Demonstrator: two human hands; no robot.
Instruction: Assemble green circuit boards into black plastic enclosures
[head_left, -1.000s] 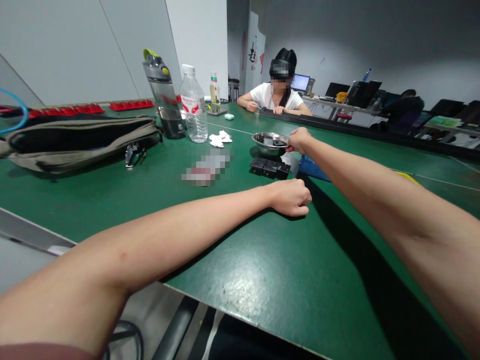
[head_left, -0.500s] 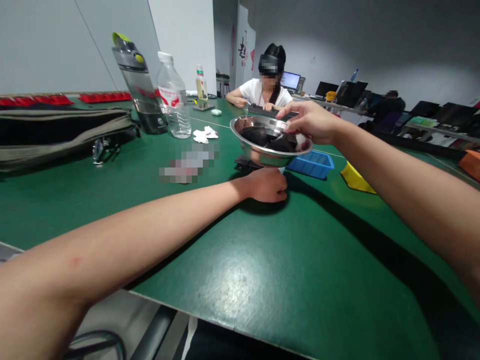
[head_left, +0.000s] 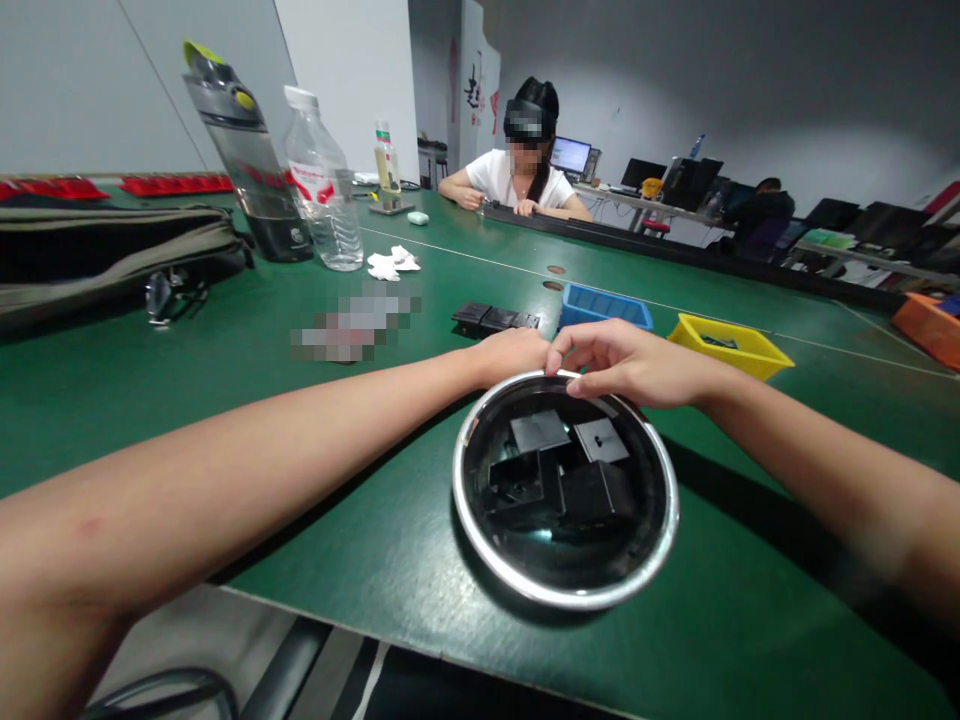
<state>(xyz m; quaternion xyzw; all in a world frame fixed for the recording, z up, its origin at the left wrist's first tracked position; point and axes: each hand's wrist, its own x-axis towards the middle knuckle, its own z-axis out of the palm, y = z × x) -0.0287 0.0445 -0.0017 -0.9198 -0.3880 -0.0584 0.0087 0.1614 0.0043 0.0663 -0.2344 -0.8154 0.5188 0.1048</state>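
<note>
My right hand pinches the far rim of a round metal bowl, thumb inside the rim and fingers behind it. Several black square plastic parts lie in the bowl, which is tilted toward me low over the green table. My left hand rests just behind the bowl's far left side; its fingers are mostly hidden by the bowl and my right hand. Black blocks lie on the table beyond my left hand. A blue bin stands behind my right hand.
Right of the blue bin is a yellow bin, with an orange bin farther right. On the left are a grey bottle, a water bottle, tissue and a bag. A person sits across the table.
My right hand has brought the bowl down and nearer to me, tipping its opening into view. The blue and yellow bins show more fully. My left hand stays near the black blocks.
</note>
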